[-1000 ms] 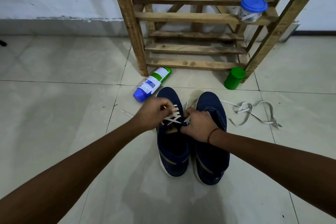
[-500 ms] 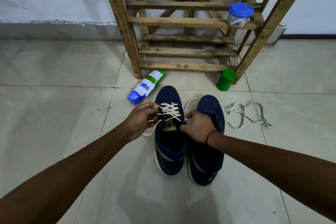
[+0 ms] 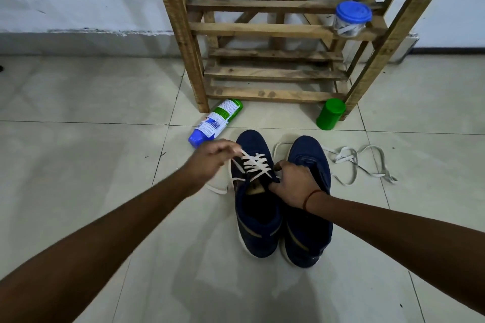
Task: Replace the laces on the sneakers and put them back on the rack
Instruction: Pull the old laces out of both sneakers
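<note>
Two navy sneakers stand side by side on the tiled floor, toes toward the wooden rack (image 3: 270, 31). The left sneaker (image 3: 258, 217) has a white lace (image 3: 256, 165) crossed through its eyelets. My left hand (image 3: 210, 162) pinches one end of that lace at the shoe's left side. My right hand (image 3: 294, 183) grips the tongue area between the two shoes, holding the shoe's right edge. The right sneaker (image 3: 309, 231) shows no lace in it. A loose white lace (image 3: 359, 165) lies tangled on the floor to its right.
A blue-and-green spray bottle (image 3: 215, 123) lies on the floor just left of the shoe toes. A green cap (image 3: 330, 114) stands by the rack's right leg. A jar with a blue lid (image 3: 351, 19) sits on a rack slat.
My left hand has moved up and left along the shoe, pulling the lace end taut. The camera view shifted slightly. My right hand stays at the tongue.
</note>
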